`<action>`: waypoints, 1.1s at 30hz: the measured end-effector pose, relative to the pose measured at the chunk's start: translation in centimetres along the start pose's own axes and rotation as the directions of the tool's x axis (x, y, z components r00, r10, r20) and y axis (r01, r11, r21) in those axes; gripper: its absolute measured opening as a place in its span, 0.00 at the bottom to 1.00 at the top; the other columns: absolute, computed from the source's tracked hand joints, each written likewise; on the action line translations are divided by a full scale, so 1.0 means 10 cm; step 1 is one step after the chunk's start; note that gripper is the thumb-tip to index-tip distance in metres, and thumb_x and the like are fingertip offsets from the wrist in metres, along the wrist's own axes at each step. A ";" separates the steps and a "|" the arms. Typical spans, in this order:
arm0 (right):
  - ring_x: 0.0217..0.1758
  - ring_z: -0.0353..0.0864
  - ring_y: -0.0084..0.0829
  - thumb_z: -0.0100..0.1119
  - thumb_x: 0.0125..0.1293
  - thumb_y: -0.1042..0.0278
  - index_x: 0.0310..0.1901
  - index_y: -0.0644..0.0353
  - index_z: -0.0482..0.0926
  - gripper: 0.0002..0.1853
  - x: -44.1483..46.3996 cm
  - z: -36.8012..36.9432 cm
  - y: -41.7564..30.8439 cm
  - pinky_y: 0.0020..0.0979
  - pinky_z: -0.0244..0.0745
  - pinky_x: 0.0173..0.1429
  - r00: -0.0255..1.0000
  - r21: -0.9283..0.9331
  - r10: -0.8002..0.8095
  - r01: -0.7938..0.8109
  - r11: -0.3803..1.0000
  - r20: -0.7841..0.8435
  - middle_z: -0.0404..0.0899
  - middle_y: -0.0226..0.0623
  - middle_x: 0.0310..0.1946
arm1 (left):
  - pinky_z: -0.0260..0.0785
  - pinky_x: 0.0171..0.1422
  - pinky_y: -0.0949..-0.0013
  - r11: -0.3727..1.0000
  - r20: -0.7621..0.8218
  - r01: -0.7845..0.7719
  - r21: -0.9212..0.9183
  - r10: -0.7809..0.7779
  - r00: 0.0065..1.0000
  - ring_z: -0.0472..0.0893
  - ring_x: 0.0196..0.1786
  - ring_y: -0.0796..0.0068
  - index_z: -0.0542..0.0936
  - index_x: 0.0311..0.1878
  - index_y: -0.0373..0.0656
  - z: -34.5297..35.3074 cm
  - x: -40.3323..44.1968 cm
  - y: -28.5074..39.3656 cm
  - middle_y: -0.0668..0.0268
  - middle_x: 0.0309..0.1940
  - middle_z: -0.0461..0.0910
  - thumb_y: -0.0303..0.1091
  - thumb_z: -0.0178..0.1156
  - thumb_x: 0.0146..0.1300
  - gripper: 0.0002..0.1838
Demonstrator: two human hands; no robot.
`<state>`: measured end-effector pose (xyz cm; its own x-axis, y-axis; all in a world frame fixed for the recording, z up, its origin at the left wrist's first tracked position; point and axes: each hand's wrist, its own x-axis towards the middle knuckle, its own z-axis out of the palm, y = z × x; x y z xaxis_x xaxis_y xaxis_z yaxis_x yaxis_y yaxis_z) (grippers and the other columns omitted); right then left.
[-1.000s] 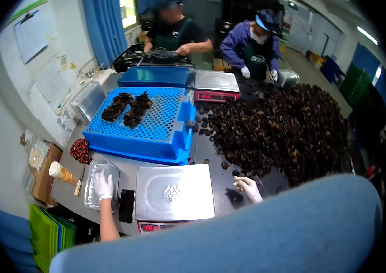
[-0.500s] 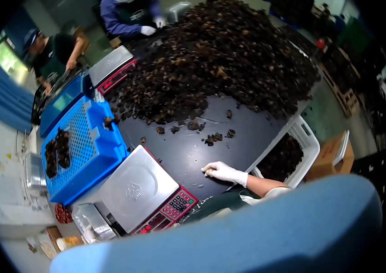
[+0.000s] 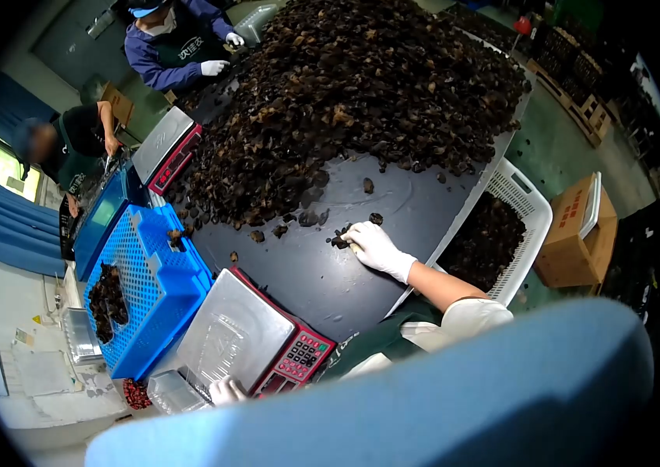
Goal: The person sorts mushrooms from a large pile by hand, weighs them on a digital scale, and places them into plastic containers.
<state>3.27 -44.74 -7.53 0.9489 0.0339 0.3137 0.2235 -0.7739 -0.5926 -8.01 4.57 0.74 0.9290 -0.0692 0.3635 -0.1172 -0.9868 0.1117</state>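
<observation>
My right hand [image 3: 378, 251], in a white glove, reaches over the dark table with its fingers bent together. A small pale bit shows at the fingertips; I cannot make out what it is. Right against the fingers lie a few dark, crinkled mushroom pieces [image 3: 339, 241]. My left hand [image 3: 226, 391], also gloved and partly hidden by a blue shape, grips the near end of a clear plastic box [image 3: 219, 352]. That box lies over the metal pan of a red weighing scale [image 3: 266, 317].
A large mushroom heap [image 3: 361, 101] covers the far table. A blue crate [image 3: 147, 268] stands left, with clear boxes [image 3: 170, 391] below it. A white basket [image 3: 528, 204] and a cardboard carton [image 3: 571, 226] are right. Two people work at far left, by another scale [image 3: 165, 144].
My right hand has moved away from me to the loose mushroom pieces. My left hand has brought a clear plastic box over the scale pan. The whole view has shifted.
</observation>
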 end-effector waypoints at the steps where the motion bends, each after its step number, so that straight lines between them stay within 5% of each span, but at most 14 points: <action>1: 0.52 0.73 0.41 0.60 0.58 0.71 0.48 0.53 0.80 0.15 0.06 0.01 0.02 0.42 0.68 0.60 0.998 -0.063 -0.054 0.053 0.997 -0.015 0.76 0.36 0.45 | 0.71 0.51 0.60 1.000 -0.017 -0.018 0.018 0.018 1.000 0.78 0.45 0.62 0.81 0.45 0.37 0.02 0.00 0.12 0.57 0.45 0.78 0.38 0.62 0.65 0.14; 6: 0.54 0.73 0.37 0.63 0.56 0.69 0.48 0.50 0.81 0.16 0.24 0.22 0.16 0.43 0.63 0.64 0.973 -0.340 -0.232 0.222 0.914 0.012 0.79 0.32 0.43 | 0.71 0.57 0.57 1.000 -0.194 -0.001 0.020 0.005 0.981 0.76 0.54 0.55 0.77 0.59 0.40 -0.10 0.15 0.95 0.51 0.52 0.72 0.32 0.60 0.65 0.19; 8: 0.56 0.73 0.36 0.65 0.55 0.67 0.44 0.49 0.83 0.14 0.31 0.26 0.21 0.44 0.60 0.65 0.975 -0.225 -0.215 0.221 0.949 0.050 0.80 0.29 0.40 | 0.67 0.65 0.55 0.881 -0.167 -0.032 -0.472 -0.053 0.984 0.75 0.57 0.56 0.76 0.58 0.39 -0.02 0.27 1.37 0.55 0.51 0.75 0.28 0.59 0.65 0.18; 10: 0.51 0.75 0.37 0.64 0.57 0.67 0.41 0.51 0.84 0.09 0.33 0.10 0.07 0.42 0.65 0.62 0.976 -0.163 -0.212 0.201 0.966 -0.053 0.82 0.29 0.37 | 0.66 0.66 0.56 0.750 0.026 0.008 -0.662 0.013 1.000 0.76 0.57 0.58 0.76 0.58 0.38 0.27 0.35 1.64 0.54 0.53 0.73 0.26 0.57 0.68 0.16; 12: 0.44 0.77 0.39 0.62 0.61 0.66 0.41 0.54 0.84 0.08 0.31 -0.01 -0.03 0.40 0.71 0.56 0.999 0.245 0.032 -0.038 0.969 0.028 0.83 0.33 0.36 | 0.69 0.66 0.57 0.426 0.356 0.321 -0.846 0.004 0.934 0.77 0.57 0.59 0.72 0.63 0.38 0.63 0.47 2.06 0.54 0.58 0.72 0.30 0.54 0.72 0.19; 14: 0.38 0.81 0.29 0.61 0.65 0.68 0.47 0.59 0.83 0.10 0.25 -0.12 -0.19 0.31 0.76 0.48 0.913 0.593 0.218 -0.393 0.703 0.346 0.84 0.35 0.36 | 0.72 0.65 0.60 -0.131 0.654 0.644 -0.754 -0.054 0.755 0.78 0.59 0.59 0.65 0.70 0.41 0.88 0.62 2.54 0.54 0.64 0.70 0.37 0.53 0.75 0.24; 16: 0.40 0.80 0.23 0.60 0.67 0.72 0.48 0.62 0.82 0.10 0.10 -0.06 -0.23 0.27 0.76 0.49 0.887 0.705 0.076 -0.412 0.577 0.456 0.85 0.35 0.39 | 0.75 0.63 0.61 -0.447 0.790 0.735 -0.510 0.095 0.605 0.77 0.62 0.59 0.59 0.74 0.44 1.08 0.73 2.77 0.54 0.69 0.66 0.42 0.54 0.75 0.30; 18: 0.45 0.78 0.22 0.58 0.69 0.74 0.49 0.64 0.80 0.10 -0.03 -0.09 -0.25 0.26 0.74 0.53 0.854 0.730 -0.001 -0.444 0.519 0.520 0.84 0.36 0.42 | 0.75 0.64 0.61 -0.533 0.719 0.695 -0.481 0.214 0.662 0.76 0.64 0.59 0.62 0.73 0.43 1.34 0.75 2.83 0.54 0.66 0.70 0.41 0.59 0.71 0.31; 23: 0.46 0.83 0.28 0.56 0.66 0.77 0.49 0.64 0.80 0.11 -0.11 -0.06 -0.17 0.31 0.76 0.55 0.868 0.805 0.031 -0.473 0.359 0.496 0.84 0.40 0.41 | 0.77 0.59 0.68 -0.398 0.761 0.725 -0.562 0.095 0.642 0.81 0.57 0.67 0.73 0.64 0.38 1.26 0.80 2.98 0.59 0.58 0.78 0.33 0.61 0.70 0.21; 25: 0.47 0.84 0.37 0.60 0.63 0.74 0.48 0.60 0.80 0.12 0.01 -0.26 -0.14 0.37 0.77 0.56 0.946 0.685 -0.065 -0.182 0.706 0.318 0.84 0.40 0.43 | 0.77 0.54 0.70 -0.222 0.695 0.673 -0.706 -0.036 0.718 0.82 0.51 0.70 0.77 0.59 0.38 1.12 0.84 2.98 0.61 0.54 0.80 0.31 0.59 0.71 0.16; 26: 0.49 0.82 0.43 0.63 0.60 0.69 0.48 0.57 0.81 0.14 0.05 -0.29 -0.07 0.42 0.75 0.57 0.983 0.542 -0.107 0.010 0.840 0.147 0.83 0.38 0.44 | 0.77 0.52 0.70 -0.073 0.630 0.626 -0.776 -0.110 0.768 0.83 0.48 0.71 0.79 0.56 0.38 1.03 0.87 2.91 0.62 0.51 0.81 0.30 0.58 0.71 0.13; 29: 0.52 0.79 0.39 0.63 0.59 0.67 0.47 0.54 0.81 0.14 0.15 -0.29 0.31 0.42 0.72 0.59 0.993 0.314 -0.088 0.060 0.947 0.075 0.82 0.33 0.45 | 0.75 0.42 0.73 0.371 0.227 0.391 -0.842 -0.413 0.882 0.79 0.37 0.78 0.79 0.46 0.37 0.58 1.01 2.49 0.64 0.42 0.80 0.24 0.52 0.71 0.07; 31: 0.54 0.75 0.37 0.64 0.56 0.66 0.46 0.51 0.81 0.14 0.14 -0.29 0.48 0.43 0.65 0.63 0.997 0.135 -0.074 0.071 0.988 0.015 0.79 0.30 0.47 | 0.71 0.48 0.73 0.636 -0.109 0.309 -0.707 -0.530 0.841 0.75 0.40 0.78 0.79 0.48 0.38 0.51 0.92 1.82 0.66 0.39 0.77 0.25 0.53 0.71 0.07; 33: 0.58 0.71 0.40 0.66 0.54 0.62 0.50 0.49 0.80 0.19 0.09 -0.24 0.62 0.43 0.62 0.65 1.000 -0.001 -0.028 0.028 1.000 -0.012 0.75 0.32 0.52 | 0.70 0.57 0.68 0.706 -0.176 0.376 -0.600 -0.575 0.799 0.76 0.47 0.71 0.78 0.51 0.37 0.46 0.76 1.14 0.62 0.44 0.78 0.25 0.53 0.70 0.10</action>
<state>5.02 -50.98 -9.15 0.9395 0.0480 0.3391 0.2499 -0.7734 -0.5827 -0.64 -7.91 0.55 0.7475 0.5383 0.3892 0.0564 -0.6352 0.7703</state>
